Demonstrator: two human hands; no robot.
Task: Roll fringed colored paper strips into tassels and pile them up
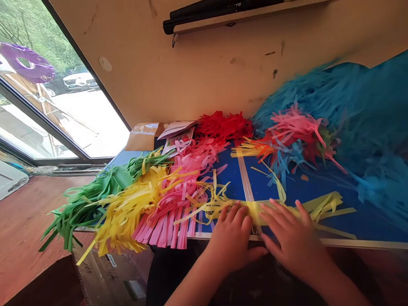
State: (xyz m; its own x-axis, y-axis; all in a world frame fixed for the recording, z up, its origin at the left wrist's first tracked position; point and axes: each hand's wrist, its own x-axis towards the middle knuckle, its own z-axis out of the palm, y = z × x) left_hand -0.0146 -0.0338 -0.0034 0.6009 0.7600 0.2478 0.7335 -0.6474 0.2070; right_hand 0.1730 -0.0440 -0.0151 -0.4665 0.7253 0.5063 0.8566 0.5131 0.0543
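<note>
A yellow tissue-paper tassel [254,211] lies flat across the front of the blue table [338,225], its fringed ends spreading out to both sides. My left hand [231,239] rests on its middle-left part, with fingers slightly bent and the thumb pointing inward. Just to the right, my right hand [292,240] lies on the same tassel with its fingers spread. Both palms face down, and their undersides are hidden. Left of my hands are a pink tassel bundle [179,192], a yellow bundle [134,207] and a green bundle [113,180].
Red fringe [223,126] and a brown envelope [143,136] sit along the wall. A mixed-colour tassel bunch [293,137] lies before a large blue fringe heap [301,95]. A cardboard box [111,280] stands below left. Overhead is a shelf [260,11]; a window [82,110] is left.
</note>
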